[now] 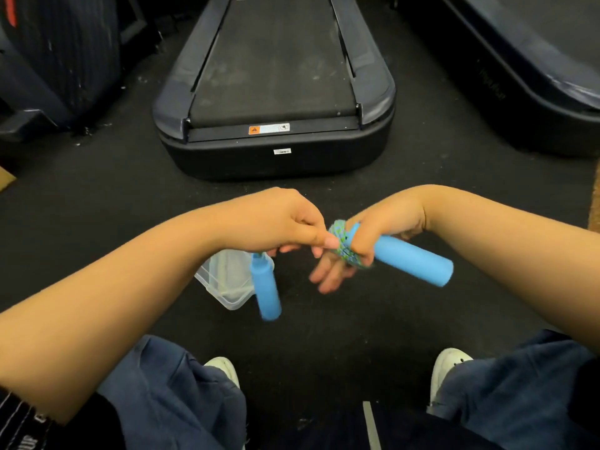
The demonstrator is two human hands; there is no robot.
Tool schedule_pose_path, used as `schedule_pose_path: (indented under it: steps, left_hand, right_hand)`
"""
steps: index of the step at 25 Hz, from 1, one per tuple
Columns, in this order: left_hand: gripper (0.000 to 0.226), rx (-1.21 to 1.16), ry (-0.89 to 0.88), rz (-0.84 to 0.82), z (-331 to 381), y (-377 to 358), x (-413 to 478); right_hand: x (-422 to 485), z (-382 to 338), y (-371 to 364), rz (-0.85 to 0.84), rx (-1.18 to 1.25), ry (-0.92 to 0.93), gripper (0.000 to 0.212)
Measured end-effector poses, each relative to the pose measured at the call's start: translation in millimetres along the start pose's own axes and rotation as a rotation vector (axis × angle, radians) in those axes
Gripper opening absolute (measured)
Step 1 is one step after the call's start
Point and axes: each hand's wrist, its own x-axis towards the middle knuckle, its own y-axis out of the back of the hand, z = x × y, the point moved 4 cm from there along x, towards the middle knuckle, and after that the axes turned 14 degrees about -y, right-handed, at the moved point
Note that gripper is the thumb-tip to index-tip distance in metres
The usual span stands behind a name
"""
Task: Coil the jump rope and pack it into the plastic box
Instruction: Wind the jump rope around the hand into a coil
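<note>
Knees in blue trousers [168, 394] and two white shoes [446, 371] fill the bottom edge of the view, above a dark floor [324, 326].

Jump rope [344, 245]: the green-and-blue cord is wound in several turns around the fingers of the right hand [383, 235], next to the thumb. The right hand's thumb presses one blue handle [412, 258] against the palm; the fingers below the coil are partly spread and blurred. The handle points out to the right.

The left hand [279, 222] touches the right hand at the coil. Its thumb and fingers are pinched shut on the cord. The second blue handle [266, 287] hangs from this hand, tilted slightly and blurred.

A clear plastic box [224, 280] sits open on the floor just behind the hanging handle, partly hidden by the left hand and forearm.

A black treadmill [276, 92] stands on the floor beyond the hands.
</note>
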Motion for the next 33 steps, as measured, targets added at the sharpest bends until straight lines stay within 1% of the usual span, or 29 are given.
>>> schedule_pose_path:
  steps: [2, 3, 6, 8, 11, 16, 17, 19, 20, 21, 23, 25, 29, 33]
  left_hand:
    - [0.029, 0.017, -0.018, 0.002, 0, 8, -2]
    - [0.028, 0.024, -0.027, 0.003, -1, 12, -3]
    - [0.023, -0.033, -0.059, 0.022, -4, 17, -3]
    - [0.02, -0.095, -0.083, 0.054, -6, 20, -1]
    - [0.017, -0.159, -0.122, 0.133, -14, 24, 1]
    - [0.02, -0.305, -0.137, 0.171, -19, 17, 3]
    - [0.023, -0.327, -0.126, 0.171, -20, 16, 3]
    - [0.027, -0.397, -0.127, 0.14, -23, 14, 3]
    - [0.027, -0.447, -0.13, 0.139, -25, 12, 4]
    - [0.027, -0.503, -0.11, 0.173, -27, 10, 6]
    - [0.027, -0.633, -0.018, 0.281, -29, 2, 10]
    - [0.027, -0.754, 0.036, 0.334, -25, -12, 16]
    - [0.023, -0.8, 0.074, 0.39, -23, -20, 22]
    - [0.021, -0.827, 0.098, 0.445, -21, -26, 25]
  right_hand:
    - [1, 1, -11, -0.139, -0.1, -0.031, 0.061]
    - [1, 0, -15, -0.192, -0.1, -0.017, 0.061]
    - [0, -8, -22, -0.329, -0.003, 0.084, 0.054]
    - [-5, -14, -25, -0.392, 0.067, 0.176, 0.05]
    - [-15, -22, -24, -0.44, 0.223, 0.289, 0.048]
    - [-19, -32, -22, -0.403, 0.289, 0.463, 0.049]
    - [-21, -35, -22, -0.422, 0.342, 0.512, 0.049]
    - [-25, -40, -18, -0.464, 0.546, 0.614, 0.049]
    - [-27, -42, -14, -0.453, 0.655, 0.67, 0.051]
    - [-28, -44, -8, -0.412, 0.74, 0.732, 0.056]
    - [-29, -48, 1, -0.319, 0.822, 0.862, 0.071]
    - [-28, -49, 9, -0.239, 0.882, 0.944, 0.078]
    - [-22, -37, 24, -0.018, 1.035, 0.961, 0.072]
    - [-22, -34, 28, 0.127, 1.102, 0.962, 0.07]
